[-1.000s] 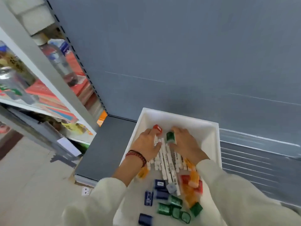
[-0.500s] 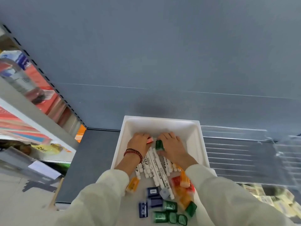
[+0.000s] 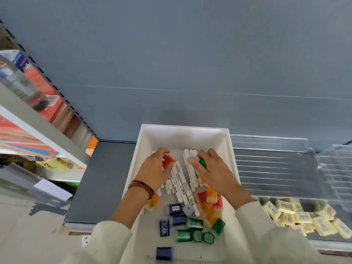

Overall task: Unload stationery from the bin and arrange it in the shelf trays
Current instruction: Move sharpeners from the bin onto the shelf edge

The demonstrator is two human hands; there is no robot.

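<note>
Hands parted, centre frame
Left hand (image 3: 154, 169) now curls round red-capped white marker (image 3: 168, 161); right hand (image 3: 215, 173) pinches green-capped white marker (image 3: 202, 162).

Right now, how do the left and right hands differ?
The left hand holds a red plastic piece; the right hand pinches a green plastic piece. Left wrist wears a red bead bracelet; right wrist shows none. Both work inside the white tray, over the white markers.

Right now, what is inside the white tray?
White pens and small coloured pieces. The left hand holds a red piece, the right hand a green piece; whatever lies beneath them is hidden.
</note>
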